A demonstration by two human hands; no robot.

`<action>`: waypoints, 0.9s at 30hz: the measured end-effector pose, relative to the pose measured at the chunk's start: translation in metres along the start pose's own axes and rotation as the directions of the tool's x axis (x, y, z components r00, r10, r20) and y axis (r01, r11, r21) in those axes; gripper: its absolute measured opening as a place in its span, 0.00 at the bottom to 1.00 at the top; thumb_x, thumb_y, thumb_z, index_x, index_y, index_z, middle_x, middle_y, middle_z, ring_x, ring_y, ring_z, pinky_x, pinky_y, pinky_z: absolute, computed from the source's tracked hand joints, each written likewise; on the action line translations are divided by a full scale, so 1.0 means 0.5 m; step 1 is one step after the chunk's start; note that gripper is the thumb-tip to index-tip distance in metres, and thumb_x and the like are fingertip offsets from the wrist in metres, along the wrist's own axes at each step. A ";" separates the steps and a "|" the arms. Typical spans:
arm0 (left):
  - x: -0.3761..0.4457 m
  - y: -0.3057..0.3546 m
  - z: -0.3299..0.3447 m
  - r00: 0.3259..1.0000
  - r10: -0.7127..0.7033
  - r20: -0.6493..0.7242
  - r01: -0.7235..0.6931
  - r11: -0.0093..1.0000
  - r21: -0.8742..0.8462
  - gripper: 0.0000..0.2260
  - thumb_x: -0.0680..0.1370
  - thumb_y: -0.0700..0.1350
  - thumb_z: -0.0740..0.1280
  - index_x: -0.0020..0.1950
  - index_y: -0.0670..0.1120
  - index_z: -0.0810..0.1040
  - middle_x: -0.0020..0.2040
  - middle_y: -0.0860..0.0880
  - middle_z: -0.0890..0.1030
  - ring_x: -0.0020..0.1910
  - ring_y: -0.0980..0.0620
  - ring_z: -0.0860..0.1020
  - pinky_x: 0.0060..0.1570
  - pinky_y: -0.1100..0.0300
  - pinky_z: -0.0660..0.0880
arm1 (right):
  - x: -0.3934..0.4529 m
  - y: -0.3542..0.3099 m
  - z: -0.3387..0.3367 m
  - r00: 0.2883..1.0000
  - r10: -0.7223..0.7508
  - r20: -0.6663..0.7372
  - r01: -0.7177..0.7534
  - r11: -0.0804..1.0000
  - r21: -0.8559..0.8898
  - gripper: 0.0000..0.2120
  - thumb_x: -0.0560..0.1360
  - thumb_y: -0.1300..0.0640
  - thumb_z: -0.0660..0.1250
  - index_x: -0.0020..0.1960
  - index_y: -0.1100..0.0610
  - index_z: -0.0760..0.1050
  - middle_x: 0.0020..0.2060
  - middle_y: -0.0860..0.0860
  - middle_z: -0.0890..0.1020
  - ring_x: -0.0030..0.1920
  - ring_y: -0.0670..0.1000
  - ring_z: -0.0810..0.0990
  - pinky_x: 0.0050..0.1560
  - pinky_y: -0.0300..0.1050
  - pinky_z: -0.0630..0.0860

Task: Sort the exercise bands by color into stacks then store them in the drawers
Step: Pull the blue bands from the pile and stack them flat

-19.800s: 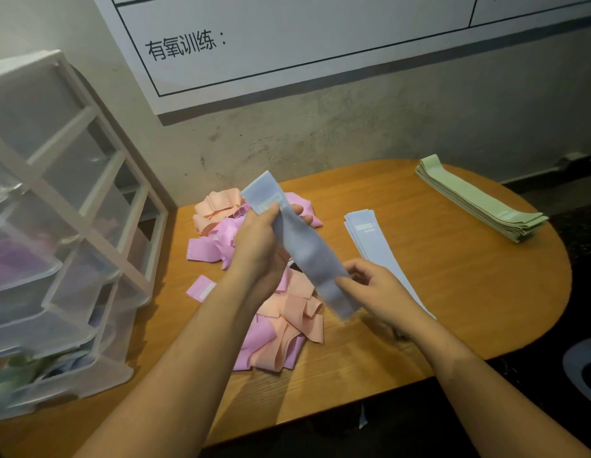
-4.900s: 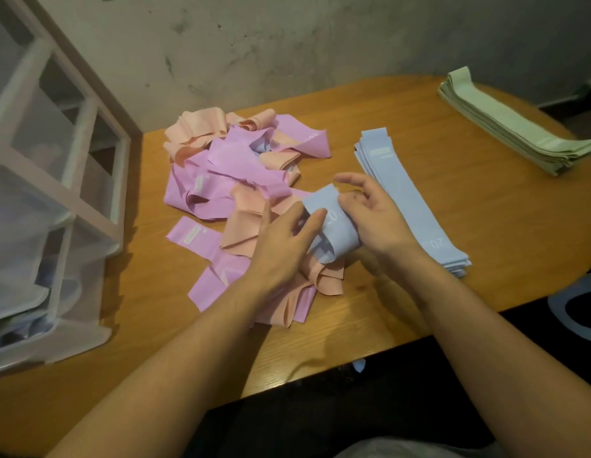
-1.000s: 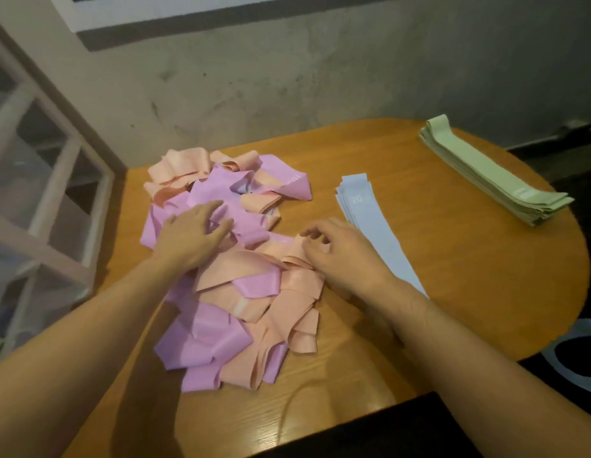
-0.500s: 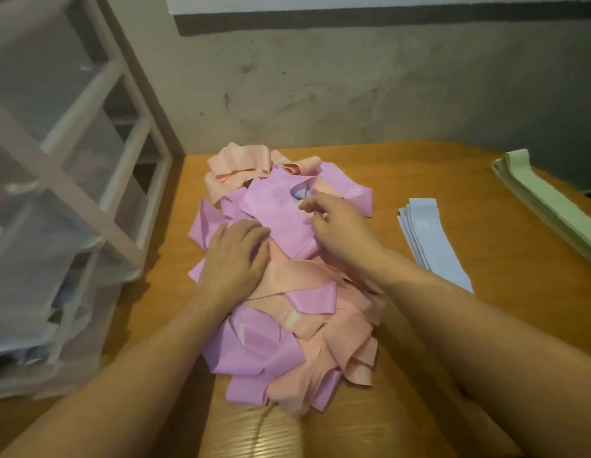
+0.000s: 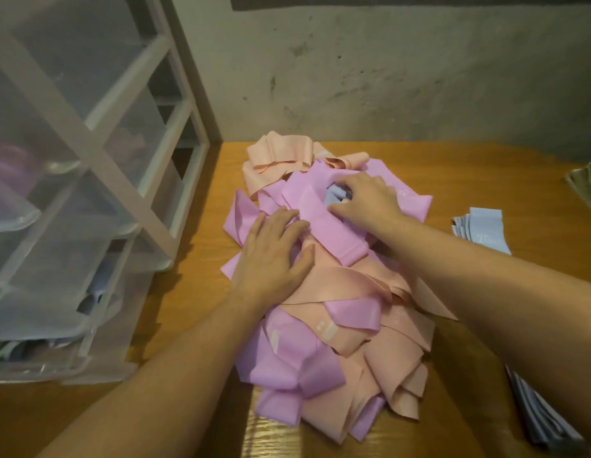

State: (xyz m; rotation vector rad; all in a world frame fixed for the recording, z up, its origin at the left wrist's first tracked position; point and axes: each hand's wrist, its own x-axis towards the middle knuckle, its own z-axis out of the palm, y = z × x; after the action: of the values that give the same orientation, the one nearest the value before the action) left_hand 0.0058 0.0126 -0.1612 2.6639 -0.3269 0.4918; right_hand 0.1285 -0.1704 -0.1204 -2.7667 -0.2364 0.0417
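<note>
A tangled pile of pink bands point(image 5: 287, 365) and peach bands point(image 5: 350, 285) covers the middle of the wooden table point(image 5: 201, 292). My left hand point(image 5: 274, 256) lies flat on the pile's left side, fingers spread. At the pile's far end my right hand point(image 5: 367, 200) reaches in, its fingers curled around a blue band point(image 5: 335, 195) that pokes out between pink ones. A neat stack of blue bands point(image 5: 482, 231) lies to the right, partly hidden by my right forearm. The green stack point(image 5: 588, 183) shows only at the right edge.
A translucent plastic drawer unit point(image 5: 72, 206) with a white frame stands on the table's left, bands faintly visible inside its drawers. A grey concrete wall rises right behind the table.
My right hand has pushed deeper among the pink bands and closed its fingers on the blue band. My left hand stays pressed on the pile. The view has moved closer and leftward.
</note>
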 end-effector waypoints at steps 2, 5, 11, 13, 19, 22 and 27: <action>-0.001 0.000 0.002 1.000 0.000 -0.009 0.000 1.000 -0.003 0.16 0.80 0.53 0.63 0.65 0.49 0.76 0.70 0.49 0.73 0.73 0.49 0.67 0.75 0.45 0.59 | 0.003 -0.004 0.007 0.999 -0.013 -0.042 0.012 1.000 -0.022 0.15 0.75 0.47 0.69 0.61 0.42 0.80 0.58 0.47 0.81 0.60 0.57 0.74 0.55 0.54 0.66; -0.002 0.001 0.003 1.000 0.013 -0.024 -0.013 1.000 0.000 0.17 0.79 0.52 0.63 0.65 0.48 0.76 0.71 0.49 0.72 0.73 0.48 0.67 0.74 0.46 0.60 | -0.004 -0.011 0.009 0.990 -0.078 -0.118 0.068 0.994 -0.085 0.10 0.78 0.49 0.67 0.57 0.44 0.83 0.57 0.46 0.82 0.61 0.55 0.74 0.54 0.54 0.64; -0.005 0.008 -0.003 1.000 -0.008 -0.020 0.008 1.000 0.008 0.25 0.79 0.55 0.63 0.76 0.51 0.67 0.80 0.51 0.62 0.79 0.53 0.57 0.79 0.48 0.49 | -0.068 0.007 0.006 0.911 -0.355 -0.210 0.312 0.926 -0.213 0.08 0.77 0.47 0.67 0.51 0.46 0.84 0.52 0.44 0.83 0.57 0.54 0.73 0.49 0.50 0.57; -0.006 0.008 -0.006 0.999 0.026 -0.020 -0.026 1.000 -0.006 0.28 0.79 0.57 0.63 0.78 0.51 0.64 0.81 0.52 0.59 0.80 0.54 0.54 0.79 0.49 0.47 | -0.104 0.018 0.002 0.865 -0.456 -0.210 0.430 0.888 -0.162 0.07 0.76 0.46 0.68 0.48 0.47 0.83 0.50 0.42 0.83 0.56 0.54 0.74 0.50 0.51 0.57; -0.010 0.012 -0.015 0.986 0.164 0.022 -0.164 0.986 -0.009 0.29 0.78 0.58 0.58 0.79 0.53 0.64 0.79 0.55 0.65 0.80 0.56 0.56 0.79 0.44 0.47 | -0.200 0.028 -0.019 0.871 -0.473 -0.131 0.490 0.832 0.259 0.06 0.74 0.50 0.73 0.49 0.51 0.83 0.45 0.43 0.84 0.48 0.46 0.81 0.51 0.52 0.75; -0.012 0.008 -0.014 0.987 0.158 0.009 -0.158 0.987 -0.014 0.26 0.79 0.59 0.59 0.76 0.54 0.68 0.67 0.53 0.76 0.72 0.54 0.69 0.77 0.43 0.53 | -0.235 0.036 -0.034 0.943 -0.329 -0.046 0.307 0.809 0.501 0.08 0.71 0.54 0.78 0.45 0.53 0.81 0.44 0.45 0.85 0.45 0.46 0.83 0.49 0.53 0.80; -0.010 0.007 -0.015 0.983 0.183 -0.023 -0.182 0.982 0.045 0.21 0.81 0.61 0.57 0.67 0.53 0.77 0.51 0.50 0.75 0.52 0.48 0.73 0.58 0.52 0.66 | -0.275 0.048 -0.056 0.980 -0.197 -0.001 0.134 0.664 0.736 0.07 0.75 0.60 0.75 0.44 0.60 0.77 0.41 0.52 0.86 0.42 0.47 0.83 0.46 0.53 0.82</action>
State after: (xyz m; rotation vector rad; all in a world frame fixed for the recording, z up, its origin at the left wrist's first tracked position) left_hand -0.0021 0.0136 -0.1553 2.6795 -0.5620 0.5960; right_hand -0.0015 -0.2257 -0.1032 -1.9183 -0.3937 0.1632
